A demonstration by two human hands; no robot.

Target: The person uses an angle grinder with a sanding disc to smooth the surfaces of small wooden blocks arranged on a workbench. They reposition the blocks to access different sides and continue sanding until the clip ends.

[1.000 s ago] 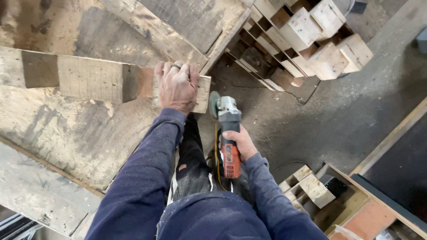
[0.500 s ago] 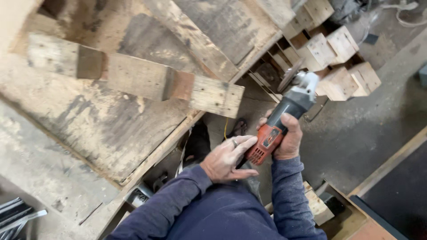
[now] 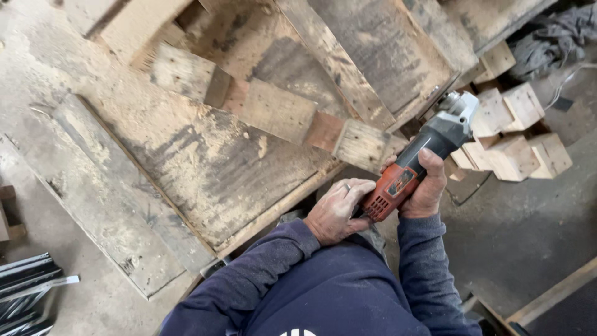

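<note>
Dusty workshop floor, worn wooden pallet (image 3: 205, 155) just ahead of grip; right hand (image 3: 423, 186) wrapped tight round angle grinder (image 3: 423, 155) body for control, left hand (image 3: 336, 211) fingers pressed at its rear end, steadying, head aimed away toward wood blocks (image 3: 516, 137).

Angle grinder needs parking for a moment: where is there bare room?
Free: grey floor right of the right hand, below the wood blocks; also the flat pallet board left of the left hand. Crowded: the block pile beside the angle grinder.
</note>
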